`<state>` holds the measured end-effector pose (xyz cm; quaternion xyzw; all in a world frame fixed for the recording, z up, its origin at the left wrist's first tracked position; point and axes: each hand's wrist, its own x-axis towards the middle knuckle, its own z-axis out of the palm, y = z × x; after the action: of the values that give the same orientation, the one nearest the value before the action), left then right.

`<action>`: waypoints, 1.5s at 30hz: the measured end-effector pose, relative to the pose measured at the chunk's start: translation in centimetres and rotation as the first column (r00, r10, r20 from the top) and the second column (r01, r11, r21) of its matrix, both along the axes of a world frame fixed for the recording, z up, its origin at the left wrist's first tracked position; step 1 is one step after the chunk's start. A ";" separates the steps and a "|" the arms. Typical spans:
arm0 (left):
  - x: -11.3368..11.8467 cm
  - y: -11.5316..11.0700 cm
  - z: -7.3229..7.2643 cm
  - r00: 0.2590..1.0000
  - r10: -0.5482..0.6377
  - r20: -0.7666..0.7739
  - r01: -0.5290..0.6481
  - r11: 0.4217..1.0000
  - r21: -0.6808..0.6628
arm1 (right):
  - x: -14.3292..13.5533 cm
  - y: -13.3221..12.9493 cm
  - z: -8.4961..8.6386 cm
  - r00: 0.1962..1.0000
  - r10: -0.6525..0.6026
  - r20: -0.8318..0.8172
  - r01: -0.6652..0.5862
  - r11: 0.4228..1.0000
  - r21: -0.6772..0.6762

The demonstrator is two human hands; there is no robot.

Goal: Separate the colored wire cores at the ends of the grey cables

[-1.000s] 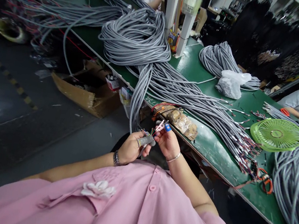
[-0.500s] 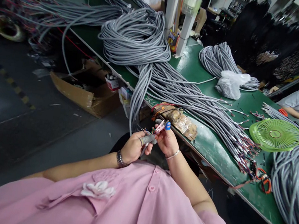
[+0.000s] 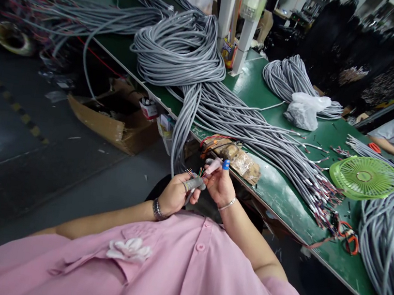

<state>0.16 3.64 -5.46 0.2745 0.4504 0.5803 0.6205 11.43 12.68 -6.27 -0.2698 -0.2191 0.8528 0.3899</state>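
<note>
My left hand (image 3: 174, 194) is closed around the end of a grey cable (image 3: 188, 204), its thumb in a grey wrap. Thin coloured wires (image 3: 200, 171), green and orange among them, fan out from the cable end above that thumb. My right hand (image 3: 221, 188) is right beside them, its fingers pinched close to the wires. A blue wrap (image 3: 226, 164) covers one of its fingertips. A pale pink piece (image 3: 212, 167) shows at these fingers; whether it is held or wrapped on a finger, I cannot tell. The wire tips between the hands are too small to make out.
Bundles of grey cable (image 3: 181, 47) lie along the green table (image 3: 281, 171). Near its edge are a taped brown block (image 3: 242, 162), orange-handled scissors (image 3: 351, 241) and a green fan (image 3: 363, 177). A cardboard box (image 3: 111, 128) stands on the floor at left. Two other people sit beyond.
My right hand has shifted slightly, its blue-wrapped fingertip moving a little right and up. The pale pink piece has turned and looks broader. My left hand stays on the cable.
</note>
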 end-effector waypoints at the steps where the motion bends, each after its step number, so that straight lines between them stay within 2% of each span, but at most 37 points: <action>1: -0.1 -0.2 0.1 1.000 -0.001 -0.001 0.001 1.000 0.002 | 0.2 0.0 0.1 1.000 0.016 -0.006 -0.016 1.000 -0.009; 4: -0.3 -0.6 0.3 1.000 -0.004 -0.010 0.005 1.000 0.014 | 0.7 -0.1 0.5 0.999 0.047 -0.010 -0.047 0.999 -0.016; 9: -0.2 -0.4 0.5 0.999 0.033 -0.043 -0.032 0.999 0.030 | 1.0 -0.5 1.1 0.998 -0.016 0.055 0.012 0.997 0.076; 12: 0.0 -0.1 0.5 0.997 0.056 -0.062 -0.054 0.998 0.027 | 1.0 -0.6 1.3 0.998 -0.006 0.065 0.000 0.994 0.105; 17: 0.2 0.1 0.2 0.991 0.077 -0.113 -0.073 0.996 0.043 | 0.8 -0.5 1.2 0.999 0.011 0.048 -0.015 0.996 0.085; 29: 0.1 0.2 -0.4 0.983 0.073 -0.166 -0.068 0.997 0.037 | 0.2 -0.4 0.7 0.997 -0.062 0.042 0.059 0.996 0.061; 35: -0.1 -0.5 -0.2 0.980 0.088 -0.181 -0.075 0.994 0.076 | 1.2 -0.8 0.7 0.997 0.066 0.040 -0.067 0.998 0.019; 38: -0.5 -1.0 -0.3 0.974 0.094 -0.204 -0.078 0.993 0.084 | 2.1 -1.7 0.6 0.979 0.189 0.079 -0.196 0.976 0.090; 40: -0.7 -1.2 -0.4 0.966 0.087 -0.243 -0.067 0.994 0.090 | 2.4 -2.5 0.5 0.966 0.214 0.146 -0.237 0.958 0.163; 45: -0.8 -1.4 0.1 0.925 -0.004 -0.380 0.052 0.992 0.116 | 2.1 -3.7 0.1 0.958 -0.020 0.288 -0.080 0.941 0.330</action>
<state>-0.66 2.28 -5.36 0.4257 0.5209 0.5344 0.5117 13.48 8.99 -6.13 -0.3162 -0.4204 0.7602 0.3813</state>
